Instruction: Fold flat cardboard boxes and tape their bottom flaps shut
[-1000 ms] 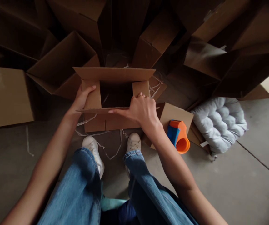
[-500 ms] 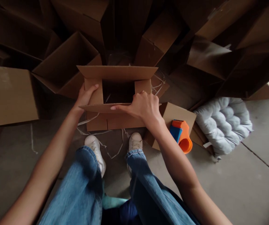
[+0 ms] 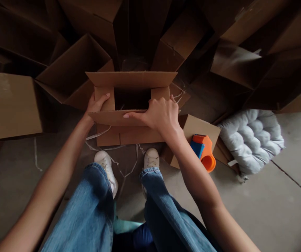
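Note:
A small cardboard box stands in front of my feet with its top partly uncovered. Its two short flaps are folded inward, while the long far flap and the long near flap stick up and outward. My left hand grips the box's left side, thumb on the short flap and the other fingers hidden outside. At the right end, my right hand holds the near flap, its thumb stretched along the outer face and its fingers curled over toward the right short flap. The inside is dark.
An orange and blue tape dispenser rests on another cardboard box to the right. Beyond it lies a grey tufted cushion. Larger open boxes crowd the far side. Loose white string trails near my shoes.
The near flap has tilted up a little, showing more of its outer face. My right hand has risen slightly with it. My left hand keeps its place on the box.

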Motion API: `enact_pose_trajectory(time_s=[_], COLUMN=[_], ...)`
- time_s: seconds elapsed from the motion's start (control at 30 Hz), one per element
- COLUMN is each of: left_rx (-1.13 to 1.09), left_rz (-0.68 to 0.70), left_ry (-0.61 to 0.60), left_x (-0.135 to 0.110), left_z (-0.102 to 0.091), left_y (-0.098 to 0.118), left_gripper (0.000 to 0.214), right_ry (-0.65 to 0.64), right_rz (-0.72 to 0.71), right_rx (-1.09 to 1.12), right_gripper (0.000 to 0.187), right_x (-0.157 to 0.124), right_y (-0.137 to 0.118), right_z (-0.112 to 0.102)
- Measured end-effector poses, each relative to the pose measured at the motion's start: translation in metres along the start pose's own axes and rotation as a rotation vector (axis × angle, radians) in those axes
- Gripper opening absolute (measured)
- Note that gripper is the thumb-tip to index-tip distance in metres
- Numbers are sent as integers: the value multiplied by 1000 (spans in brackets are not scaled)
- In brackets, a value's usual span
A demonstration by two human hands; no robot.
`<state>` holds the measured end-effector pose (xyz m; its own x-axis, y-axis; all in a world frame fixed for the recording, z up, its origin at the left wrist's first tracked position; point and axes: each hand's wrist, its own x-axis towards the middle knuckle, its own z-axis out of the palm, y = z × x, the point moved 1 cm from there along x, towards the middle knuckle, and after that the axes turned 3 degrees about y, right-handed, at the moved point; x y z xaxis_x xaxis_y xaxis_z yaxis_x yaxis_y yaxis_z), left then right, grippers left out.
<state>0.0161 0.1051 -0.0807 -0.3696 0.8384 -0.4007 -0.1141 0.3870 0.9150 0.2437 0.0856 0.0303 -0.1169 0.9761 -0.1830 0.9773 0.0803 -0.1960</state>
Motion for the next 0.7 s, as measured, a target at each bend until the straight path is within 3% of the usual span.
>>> enact_pose_trajectory(time_s=[0.23,0.43,0.7], left_rx=[57,20,5], left_rz=[117,98,-70], left_ry=[-25,-35,-7], left_x=[13,19,2], left_z=[-4,-7,1], left_y=[-11,-21,-8], left_gripper=[67,59,59], right_ry=[196,366,345], right_rz=[-27,-123,-143], right_rx=[123,54,31], right_gripper=[95,103,87], right_x=[9,5,15], right_y=[6,10,18], right_z=[20,41,62])
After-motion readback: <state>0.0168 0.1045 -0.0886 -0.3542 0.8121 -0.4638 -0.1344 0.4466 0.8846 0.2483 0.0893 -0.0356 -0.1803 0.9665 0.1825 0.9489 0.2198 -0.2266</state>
